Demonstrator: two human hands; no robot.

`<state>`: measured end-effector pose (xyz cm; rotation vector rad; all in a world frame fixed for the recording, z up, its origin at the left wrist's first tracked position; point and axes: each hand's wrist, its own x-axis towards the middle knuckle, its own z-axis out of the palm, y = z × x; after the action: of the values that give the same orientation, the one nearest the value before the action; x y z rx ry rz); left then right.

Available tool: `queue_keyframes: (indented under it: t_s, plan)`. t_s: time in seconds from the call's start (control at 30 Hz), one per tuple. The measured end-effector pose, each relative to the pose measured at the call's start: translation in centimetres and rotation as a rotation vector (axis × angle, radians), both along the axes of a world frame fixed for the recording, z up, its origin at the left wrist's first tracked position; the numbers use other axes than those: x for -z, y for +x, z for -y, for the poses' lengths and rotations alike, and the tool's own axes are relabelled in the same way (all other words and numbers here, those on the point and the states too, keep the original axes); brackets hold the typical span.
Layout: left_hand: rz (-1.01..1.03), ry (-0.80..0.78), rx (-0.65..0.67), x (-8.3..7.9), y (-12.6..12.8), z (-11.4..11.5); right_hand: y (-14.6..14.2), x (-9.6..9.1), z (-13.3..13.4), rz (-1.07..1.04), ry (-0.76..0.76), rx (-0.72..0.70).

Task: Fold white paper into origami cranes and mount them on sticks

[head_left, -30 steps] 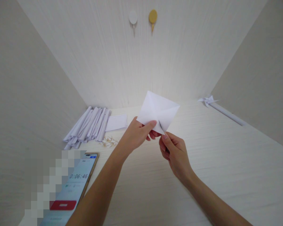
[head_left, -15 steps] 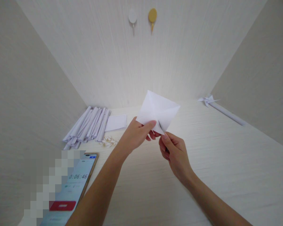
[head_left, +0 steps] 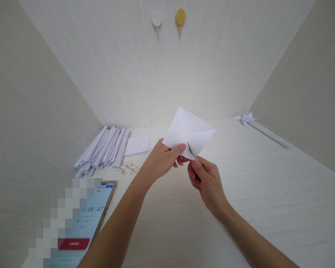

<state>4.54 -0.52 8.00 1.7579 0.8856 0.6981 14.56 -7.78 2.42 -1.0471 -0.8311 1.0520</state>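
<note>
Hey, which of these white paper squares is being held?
The creased square in the left hand; the other squares lie stacked beside the paper rolls.

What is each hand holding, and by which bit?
Left hand: a creased white square sheet of paper, pinched along its near edge. Right hand: apparently a slim dark-bladed cutting tool, its held part hidden.

My tabletop (head_left: 267, 186) is pale, with faint streaks of grain. Toward its back left I have a heap of rolled paper tubes (head_left: 106, 147), with white paper squares (head_left: 137, 145) just beside it and small white-and-gold pieces (head_left: 128, 168) in front. At far right lies a paper pinwheel (head_left: 247, 118) with its white stick (head_left: 270, 134).
</note>
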Motion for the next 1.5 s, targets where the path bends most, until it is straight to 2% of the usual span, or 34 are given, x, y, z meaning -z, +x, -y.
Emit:
queue_keyframes:
  t_s: [0.4,1.5]
  plan:
    - [-0.012,-0.013,-0.027,0.0,0.2,0.17,0.14,0.12,0.0,0.019,0.018,0.021]
    - [-0.037,-0.019,0.003,0.08,0.08,0.49,0.03,0.32,0.0,0.047,0.005,0.057]
